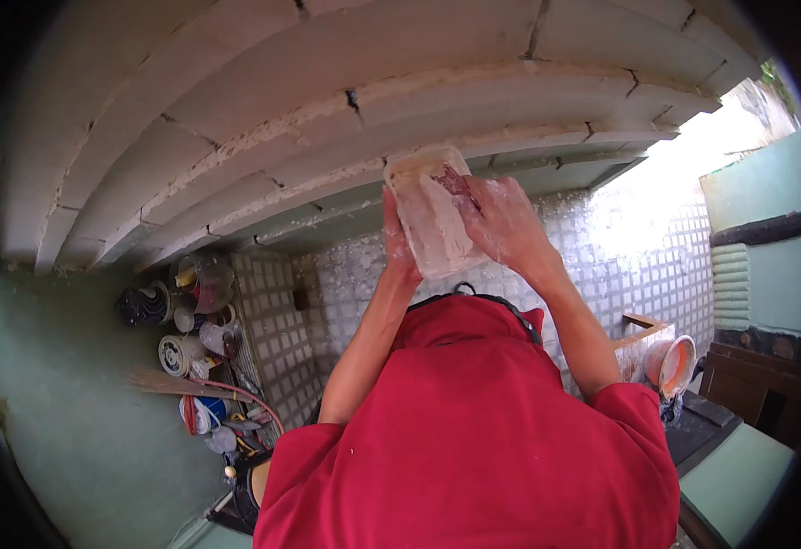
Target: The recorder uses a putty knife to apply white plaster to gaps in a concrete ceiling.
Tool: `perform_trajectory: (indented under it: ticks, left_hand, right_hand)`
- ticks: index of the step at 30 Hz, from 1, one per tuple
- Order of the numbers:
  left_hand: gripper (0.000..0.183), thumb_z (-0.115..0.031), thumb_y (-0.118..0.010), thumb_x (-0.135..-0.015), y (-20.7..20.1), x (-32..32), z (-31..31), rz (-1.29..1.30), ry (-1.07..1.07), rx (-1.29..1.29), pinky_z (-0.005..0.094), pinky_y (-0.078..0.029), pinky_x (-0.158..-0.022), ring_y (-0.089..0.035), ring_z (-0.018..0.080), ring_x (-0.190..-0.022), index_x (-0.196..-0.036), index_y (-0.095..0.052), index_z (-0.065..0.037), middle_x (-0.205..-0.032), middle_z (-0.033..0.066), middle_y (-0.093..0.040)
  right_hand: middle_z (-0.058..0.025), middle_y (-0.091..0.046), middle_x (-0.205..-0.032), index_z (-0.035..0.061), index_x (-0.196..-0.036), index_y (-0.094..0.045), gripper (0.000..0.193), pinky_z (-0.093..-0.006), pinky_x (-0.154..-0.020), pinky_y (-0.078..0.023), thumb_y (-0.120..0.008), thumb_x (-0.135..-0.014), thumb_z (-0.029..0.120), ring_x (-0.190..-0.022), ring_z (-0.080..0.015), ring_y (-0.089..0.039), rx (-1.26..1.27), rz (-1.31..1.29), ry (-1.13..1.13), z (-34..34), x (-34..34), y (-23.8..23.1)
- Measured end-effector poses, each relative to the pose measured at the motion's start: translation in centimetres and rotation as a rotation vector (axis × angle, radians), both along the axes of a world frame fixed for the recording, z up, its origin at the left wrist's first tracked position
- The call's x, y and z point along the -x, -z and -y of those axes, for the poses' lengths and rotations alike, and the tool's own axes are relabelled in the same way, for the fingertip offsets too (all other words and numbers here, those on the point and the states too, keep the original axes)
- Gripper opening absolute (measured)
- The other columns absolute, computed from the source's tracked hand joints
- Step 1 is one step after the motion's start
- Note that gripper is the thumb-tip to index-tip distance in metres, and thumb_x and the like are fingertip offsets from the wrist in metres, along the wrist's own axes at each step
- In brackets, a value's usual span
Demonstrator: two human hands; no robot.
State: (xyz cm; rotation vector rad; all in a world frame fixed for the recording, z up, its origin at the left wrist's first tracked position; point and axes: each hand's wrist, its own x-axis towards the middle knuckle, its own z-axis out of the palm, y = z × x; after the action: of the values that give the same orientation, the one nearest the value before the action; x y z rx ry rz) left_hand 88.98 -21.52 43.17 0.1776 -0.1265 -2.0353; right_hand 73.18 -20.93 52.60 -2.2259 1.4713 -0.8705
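I count two bare hands in front of me and one rectangular plastic tub (425, 155) between them, raised over the tiled floor (350, 274) and just above the edge of the red shirt (487, 430) as I look down. My left hand (401, 240) grips the tub along its left wall, fingers pressed to the side, part of them hidden beneath it. My right hand (510, 224) reaches over the right wall, its fingers pinching one crumpled, dark reddish piece (453, 186) against the contents; I cannot tell what it is made of. The tub is whitish and translucent, with rounded corners, tilted so that I see into it. A pale pinkish-white paste (444, 240) lies inside, thicker and rougher toward the right, thinly smeared toward the left; white specks of it dot both hands. Ahead I see several pale stepped ledges (400, 119) with cracked edges. One bucket with an orange inside (672, 366) stands at my right; at my left are one straw broom (162, 382) and several overlapping containers (204, 334), too crowded to count.
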Motion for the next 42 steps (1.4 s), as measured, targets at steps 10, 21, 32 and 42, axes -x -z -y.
perform_trajectory:
  ticks: [10, 21, 32, 42]
  left_hand:
    - [0.083, -0.072, -0.048, -0.091, -0.4, 4.3, 0.7, -0.075, 0.024, 0.042, 0.0457, -0.045, -0.110, -0.056, 0.0282, -0.126, -0.147, -0.044, -0.010, -0.141, 0.0117, -0.055]
    - [0.088, -0.076, -0.045, -0.090, -1.4, 6.0, 0.5, 0.169, -0.067, -0.006, 0.0467, -0.047, -0.108, -0.058, 0.0297, -0.125, -0.147, -0.043, -0.009, -0.140, 0.0127, -0.055]
    - [0.085, -0.074, -0.044, -0.092, -0.4, 5.0, -0.1, 0.044, 0.002, 0.005, 0.0452, -0.046, -0.109, -0.058, 0.0282, -0.125, -0.147, -0.043, -0.009, -0.139, 0.0122, -0.056]
    - [0.094, -0.079, -0.043, -0.088, -1.1, 2.0, -0.8, 0.016, -0.082, -0.023, 0.0505, -0.041, -0.112, -0.052, 0.0314, -0.131, -0.150, -0.039, -0.009, -0.145, 0.0143, -0.051]
  right_hand:
    - [-0.0281, -0.063, -0.081, -0.0025, -0.101, -0.065, 0.021, -0.0554, -0.071, -0.046, -0.055, -0.090, 0.012, -0.077, -0.0491, -0.059, -0.128, 0.068, 0.055, -0.5, 3.7, -0.9]
    - [-0.0279, -0.063, -0.085, -0.0046, -0.094, -0.063, 0.019, -0.0545, -0.072, -0.044, -0.058, -0.089, 0.012, -0.083, -0.0499, -0.058, -0.107, 0.102, 0.029, 1.2, 7.0, -1.3]
    - [-0.0265, -0.062, -0.080, -0.0039, -0.097, -0.064, 0.019, -0.0520, -0.068, -0.045, -0.060, -0.089, 0.013, -0.077, -0.0474, -0.058, 0.450, -0.111, -0.231, 1.2, 6.0, 1.3]
    - [-0.0262, -0.062, -0.077, -0.0024, -0.097, -0.067, 0.018, -0.0475, -0.064, -0.047, -0.060, -0.087, 0.010, -0.072, -0.0481, -0.058, -0.191, 0.221, -0.010, 0.3, 2.8, -2.9]
